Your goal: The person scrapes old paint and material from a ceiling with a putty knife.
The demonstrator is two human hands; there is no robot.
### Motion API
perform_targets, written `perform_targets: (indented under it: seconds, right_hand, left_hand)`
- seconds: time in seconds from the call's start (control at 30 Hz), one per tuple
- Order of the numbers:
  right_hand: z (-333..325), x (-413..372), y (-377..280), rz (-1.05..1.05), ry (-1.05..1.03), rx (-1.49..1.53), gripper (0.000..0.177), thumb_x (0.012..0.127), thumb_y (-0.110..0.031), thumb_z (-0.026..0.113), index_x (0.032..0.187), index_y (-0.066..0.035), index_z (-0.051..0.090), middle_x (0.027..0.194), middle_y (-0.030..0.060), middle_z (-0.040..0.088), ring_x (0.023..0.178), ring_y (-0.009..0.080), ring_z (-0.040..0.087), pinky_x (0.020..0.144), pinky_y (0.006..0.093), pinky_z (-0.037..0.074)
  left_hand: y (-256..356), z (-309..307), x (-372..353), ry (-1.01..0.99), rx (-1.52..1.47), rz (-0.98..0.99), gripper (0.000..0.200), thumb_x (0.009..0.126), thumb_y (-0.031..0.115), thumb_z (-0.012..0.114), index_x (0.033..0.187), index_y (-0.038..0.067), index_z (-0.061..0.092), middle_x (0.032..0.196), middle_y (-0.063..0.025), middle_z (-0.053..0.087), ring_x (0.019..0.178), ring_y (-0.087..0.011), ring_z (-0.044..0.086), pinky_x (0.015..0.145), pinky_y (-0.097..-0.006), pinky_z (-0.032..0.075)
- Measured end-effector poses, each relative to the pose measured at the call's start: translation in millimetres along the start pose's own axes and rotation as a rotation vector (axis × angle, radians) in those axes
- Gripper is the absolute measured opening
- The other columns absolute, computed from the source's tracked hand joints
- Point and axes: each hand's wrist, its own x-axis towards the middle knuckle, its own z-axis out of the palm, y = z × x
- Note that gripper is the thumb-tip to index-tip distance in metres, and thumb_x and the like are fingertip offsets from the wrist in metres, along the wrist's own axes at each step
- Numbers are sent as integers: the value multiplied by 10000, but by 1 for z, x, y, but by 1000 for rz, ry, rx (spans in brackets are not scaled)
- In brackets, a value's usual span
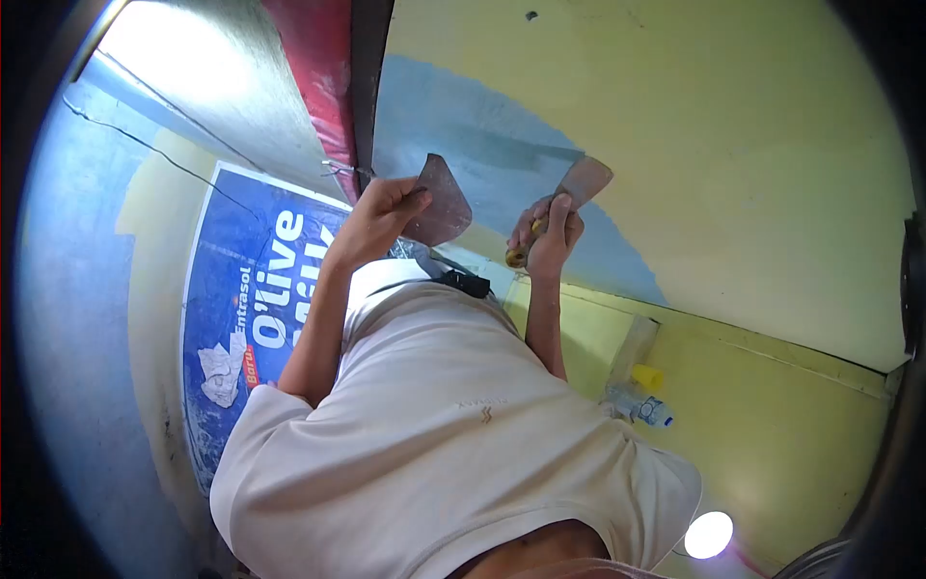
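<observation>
Pinched along its edge, a thin brownish-grey flat spreader plate (pixel 443 201) is in my left hand (pixel 384 214), beside the dark edge of a red-faced post. My right hand (pixel 550 234) is wrapped round the yellowish handle of a putty knife (pixel 588 180), thumb laid toward the blade. The knife's wide metal blade points up and right, overlapping the boundary between the blue patch (pixel 463 125) and the yellow paint (pixel 714 145) on the surface ahead. The two tools are apart, with the spreader to the left of the knife.
A blue printed banner (pixel 227 289) with a torn patch hangs on the left. Loose wires (pixel 145 140) run above it. The red post (pixel 318 77) stands near my left hand. At right are a plastic bottle (pixel 641 405), a yellow object (pixel 647 376) and a glowing round lamp (pixel 709 535).
</observation>
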Motion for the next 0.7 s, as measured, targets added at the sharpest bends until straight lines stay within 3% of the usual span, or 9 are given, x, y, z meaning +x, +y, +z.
perform_targets:
  seconds: [0.1,0.23,0.37,0.7]
  right_hand:
    - [-5,1,6,-12,12,-43,481,1028,-431,448,744,-45,481,520,64,478,399,161,488,376,312,435]
    - [-2,-3,0,-6,4,-5,482,1030,-426,448,741,-42,480,515,65,476,401,159,487,383,312,438]
    - [2,0,0,-18,0,-17,484,1031,-426,446,740,-41,479,520,63,478,401,158,485,387,311,441]
    - [-4,1,2,-54,-3,-72,475,1036,-411,435,745,-38,471,528,66,476,402,153,484,387,301,443]
  left_hand:
    - [-4,-4,1,-20,12,14,234,996,116,543,900,-96,569,769,65,491,734,-41,419,613,-252,396]
    - [-17,-6,1,-32,37,-71,219,984,129,566,968,-80,629,841,11,632,813,-52,516,738,-257,456]
    - [-17,2,-4,-3,-51,-26,260,1004,142,542,862,-75,569,751,52,470,698,-53,414,587,-269,387]
    - [-27,4,-10,17,-51,-37,246,984,138,558,840,-61,559,713,53,444,681,-61,400,580,-276,366]
